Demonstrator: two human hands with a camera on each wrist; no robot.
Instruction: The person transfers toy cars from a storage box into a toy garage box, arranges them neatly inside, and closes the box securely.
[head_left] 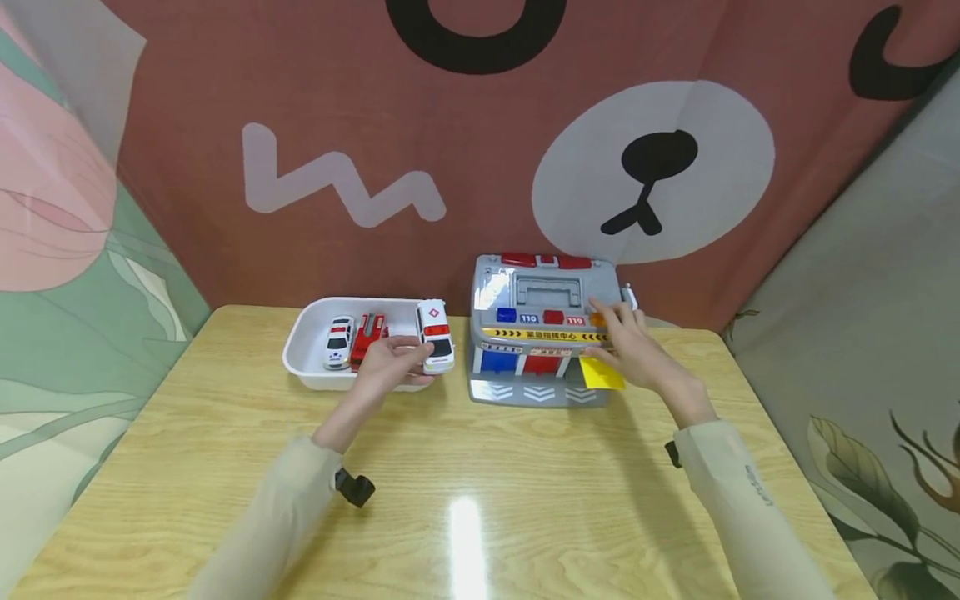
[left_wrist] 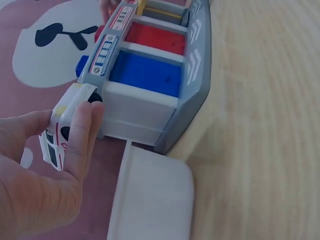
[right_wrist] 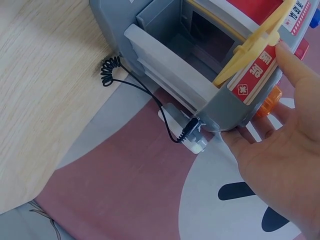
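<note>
- here's the left hand (head_left: 386,362), thumb and fingers pinching a white toy ambulance (head_left: 437,337), nose toward the person!
- and the ambulance is up in the air, at the right end of the white tray (head_left: 306,343), near the toy garage (head_left: 487,287).
- down in that tray, a toy police car (head_left: 339,343) sits beside a red fire truck (head_left: 367,332).
- over to the right hand (head_left: 641,350): it grips the garage's front right edge, thumb by the yellow door (head_left: 602,377), fingers around the orange light (right_wrist: 270,101).
- that yellow door is swung out, its bay showing; blue door (head_left: 497,361) and red door (head_left: 542,364) are closed.
- and on the garage's right side, a handset (right_wrist: 182,129) on a black coiled cord (right_wrist: 109,70)!
</note>
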